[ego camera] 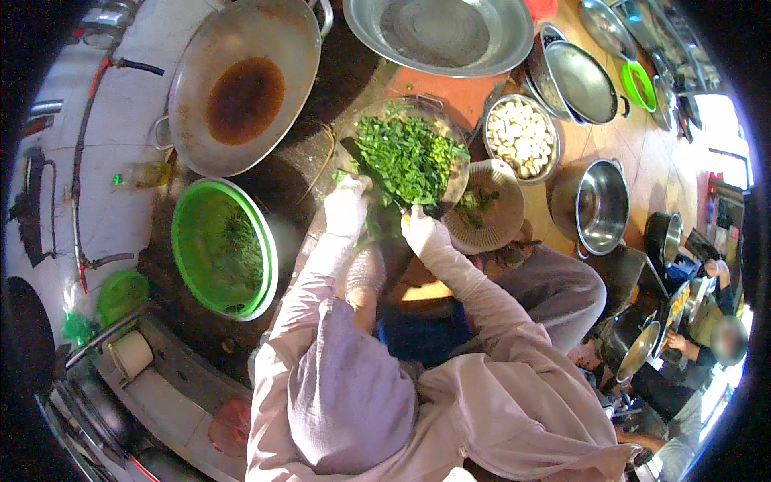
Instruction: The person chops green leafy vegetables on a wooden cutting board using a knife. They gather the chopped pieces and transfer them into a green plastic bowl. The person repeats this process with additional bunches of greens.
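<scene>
Chopped leafy greens [409, 158] are heaped over a round board or tray [461, 190], whose kind I cannot settle. At its lower edge, my gloved right hand [421, 230] is closed on the handle of a knife, the blade mostly hidden among the greens. To the left, my gloved left hand [347, 208] is closed on some leafy greens, with leaves showing above and below the fingers. A ribbed pale basket [512, 211] with a few leaves inside lies just right of my right hand.
A large wok [187, 78] holding brown liquid stands upper left, above a green basin [181, 241] with greens in water. A wide metal basin [512, 42] is at the top. Rightward are a bowl of pale pieces [523, 138], a steel pot [602, 208] and a person [699, 343] working.
</scene>
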Action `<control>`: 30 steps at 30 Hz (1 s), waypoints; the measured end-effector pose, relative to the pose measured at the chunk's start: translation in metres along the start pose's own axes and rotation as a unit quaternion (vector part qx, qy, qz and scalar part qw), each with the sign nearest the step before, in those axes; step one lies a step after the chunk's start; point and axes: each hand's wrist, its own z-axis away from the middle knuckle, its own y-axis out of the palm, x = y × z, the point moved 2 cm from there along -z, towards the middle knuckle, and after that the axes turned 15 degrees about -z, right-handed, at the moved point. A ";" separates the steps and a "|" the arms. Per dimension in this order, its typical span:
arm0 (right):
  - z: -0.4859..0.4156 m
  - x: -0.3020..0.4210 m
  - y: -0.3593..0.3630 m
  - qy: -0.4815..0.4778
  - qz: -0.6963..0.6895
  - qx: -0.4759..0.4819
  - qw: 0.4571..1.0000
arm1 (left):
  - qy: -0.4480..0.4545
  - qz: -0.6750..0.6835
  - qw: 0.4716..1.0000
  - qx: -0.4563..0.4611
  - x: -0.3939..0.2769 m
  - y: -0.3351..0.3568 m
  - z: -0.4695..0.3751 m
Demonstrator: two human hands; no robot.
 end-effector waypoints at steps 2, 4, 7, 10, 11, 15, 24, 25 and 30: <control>0.000 0.034 -0.002 -0.044 -0.041 0.011 0.998 | -0.032 0.018 0.999 -0.023 0.025 -0.021 0.013; 0.003 0.046 -0.018 -0.067 -0.056 0.017 0.996 | -0.045 0.063 0.996 -0.042 0.038 -0.019 0.018; 0.019 0.056 -0.055 -0.061 -0.052 0.046 0.996 | -0.159 0.270 0.949 -0.003 0.051 0.005 0.018; 0.040 0.072 -0.096 -0.008 -0.004 0.074 0.997 | -0.042 0.091 0.995 -0.005 0.028 -0.019 0.010; 0.045 0.074 -0.100 0.012 0.006 0.090 0.996 | 0.054 -0.050 0.997 -0.022 0.025 -0.023 0.009; 0.047 0.074 -0.075 0.004 -0.052 0.052 0.997 | -0.051 0.155 0.987 -0.005 0.055 0.006 0.017; 0.002 0.030 -0.002 -0.063 -0.026 -0.050 0.996 | -0.016 -0.014 1.000 -0.008 0.003 -0.016 0.046; 0.001 0.036 -0.003 -0.068 -0.035 -0.021 0.997 | 0.042 -0.100 0.991 -0.073 0.004 -0.015 0.057; -0.010 0.034 -0.032 -0.025 -0.064 0.085 0.994 | 0.025 -0.111 0.987 -0.110 -0.010 0.011 0.069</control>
